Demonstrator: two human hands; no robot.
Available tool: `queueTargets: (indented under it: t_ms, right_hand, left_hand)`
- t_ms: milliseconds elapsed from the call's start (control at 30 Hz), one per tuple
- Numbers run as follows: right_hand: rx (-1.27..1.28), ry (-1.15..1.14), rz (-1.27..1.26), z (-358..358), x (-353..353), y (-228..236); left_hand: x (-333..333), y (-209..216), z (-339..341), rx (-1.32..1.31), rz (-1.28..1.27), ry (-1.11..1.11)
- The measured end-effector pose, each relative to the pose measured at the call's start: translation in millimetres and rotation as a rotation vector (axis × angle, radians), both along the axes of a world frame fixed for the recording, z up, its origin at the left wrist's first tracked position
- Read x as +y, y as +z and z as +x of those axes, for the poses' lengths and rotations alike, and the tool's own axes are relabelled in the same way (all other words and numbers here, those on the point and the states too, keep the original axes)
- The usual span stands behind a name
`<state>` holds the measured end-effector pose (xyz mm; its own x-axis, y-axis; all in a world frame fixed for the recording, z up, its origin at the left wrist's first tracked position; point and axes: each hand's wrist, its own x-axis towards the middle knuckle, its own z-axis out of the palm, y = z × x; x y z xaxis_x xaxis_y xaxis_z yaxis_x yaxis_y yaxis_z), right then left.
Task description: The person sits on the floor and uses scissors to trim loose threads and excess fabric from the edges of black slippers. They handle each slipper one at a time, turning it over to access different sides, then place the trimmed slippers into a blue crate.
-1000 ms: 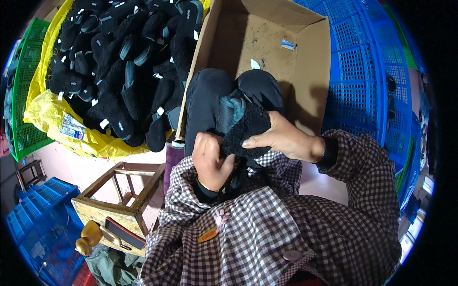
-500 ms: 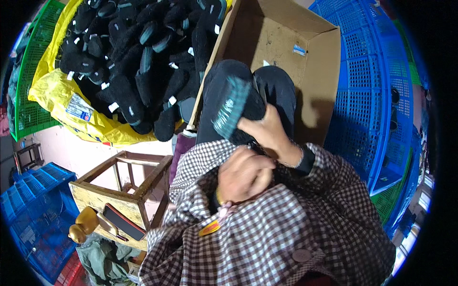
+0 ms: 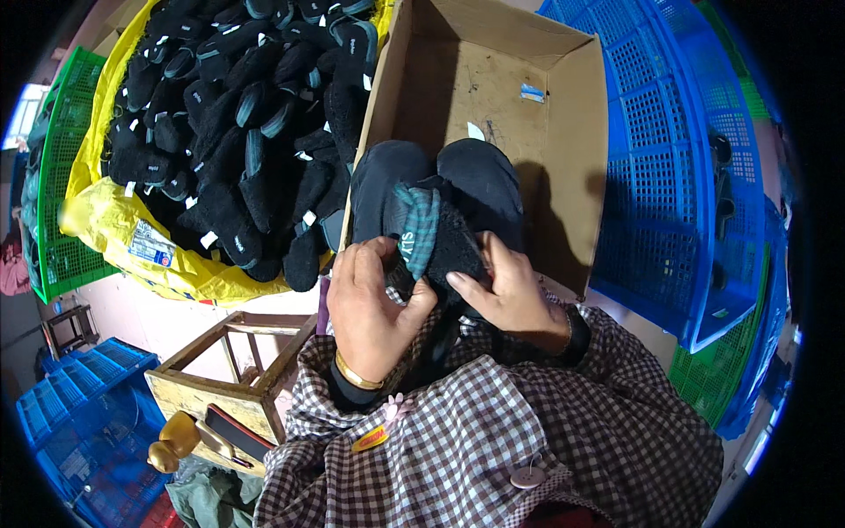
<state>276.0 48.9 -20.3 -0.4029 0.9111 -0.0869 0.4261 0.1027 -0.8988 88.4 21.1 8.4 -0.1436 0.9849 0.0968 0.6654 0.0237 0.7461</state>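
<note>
Over my lap I hold a black fuzzy slipper (image 3: 456, 245) with a green plaid part and pale lettering facing up. My left hand (image 3: 370, 304) pinches its left edge between thumb and fingers. On the opposite side, my right hand (image 3: 510, 290) grips the black fuzzy part, thumb on top. The slipper looks bent or folded between the two hands, and its lower end is hidden by them. Beyond my knees stands an open cardboard box (image 3: 576, 114) with a few small scraps on its bottom.
A yellow sack (image 3: 114, 216) heaped with black slippers (image 3: 238, 132) stands at the left. Blue crates (image 3: 656, 194) rise at the right. Near my left side is a wooden stool frame (image 3: 216, 387), with a gold-coloured rounded object (image 3: 176, 437) and a dark phone-like slab (image 3: 238, 431) beside it.
My left hand has come up from near my chest and taken hold of the slipper's left edge. The slipper has come closer to me and turned; my right hand has shifted its grip.
</note>
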Motion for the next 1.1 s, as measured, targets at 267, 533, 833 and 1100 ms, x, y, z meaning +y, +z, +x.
queueTargets:
  t_ms: [267, 533, 833, 1100]
  right_hand:
    - [0.067, 0.073, -0.077, -18.2, 15.7, -12.1]
    - [0.152, 0.075, -0.109, -35.7, 33.2, -34.3]
    - [0.302, 0.094, -0.283, -28.3, 36.5, -27.2]
    - [-0.008, 0.091, 0.12, -2.0, 30.6, -0.5]
  left_hand:
    - [16.1, -2.0, -2.3, -0.023, 0.125, -0.129]
    - [22.1, 1.2, 14.1, 0.113, 0.179, -0.017]
    - [-10.5, 9.6, 20.2, 0.334, 0.134, -0.049]
    - [-2.9, -2.5, 11.8, 0.235, 0.139, -0.076]
